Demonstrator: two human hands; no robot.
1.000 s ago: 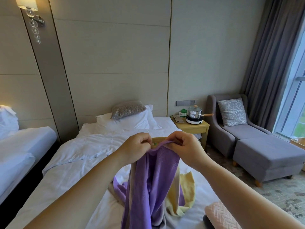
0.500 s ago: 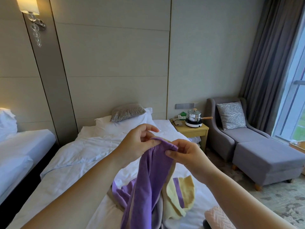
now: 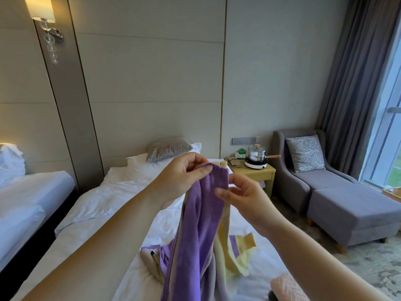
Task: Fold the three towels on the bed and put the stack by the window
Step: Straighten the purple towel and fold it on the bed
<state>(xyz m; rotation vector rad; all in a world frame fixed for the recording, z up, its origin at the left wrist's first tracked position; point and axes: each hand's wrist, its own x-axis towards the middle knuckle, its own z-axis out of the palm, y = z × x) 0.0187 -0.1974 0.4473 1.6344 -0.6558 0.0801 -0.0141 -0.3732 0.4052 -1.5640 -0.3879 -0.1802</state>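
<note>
Two bare hands raised at centre of frame, both on one purple towel [image 3: 199, 224]. Uppermost, left hand [image 3: 178, 177], thumb and curled fingers pinching the top corner of the cloth, held up above the bed [image 3: 112, 203]. Just below and to the right, right hand [image 3: 247, 200], thumb on the front of the towel's right edge, forefinger behind it, pinching lightly, remaining fingers loosely bent. Towel hanging bunched from both grips toward lower centre, lower end crumpled on the white sheet. Beige and pale yellow bands alongside the purple, yellow cloth [image 3: 240, 255] spread toward lower right; same piece or a second towel, cannot tell. Pink textured towel [image 3: 286, 287] at bottom right, cut off by the frame edge. Window [image 3: 390, 137] at far right edge, grey curtain [image 3: 358, 83] beside it. Grey armchair [image 3: 288, 183] with patterned cushion, and matching ottoman [image 3: 351, 211], at right. Wooden nightstand [image 3: 258, 175] between bed and armchair, bearing a steel pot [image 3: 257, 152] on a white hotplate. Second bed [image 3: 28, 203] at left edge. Lit wall lamp [image 3: 42, 9] at upper left.
</note>
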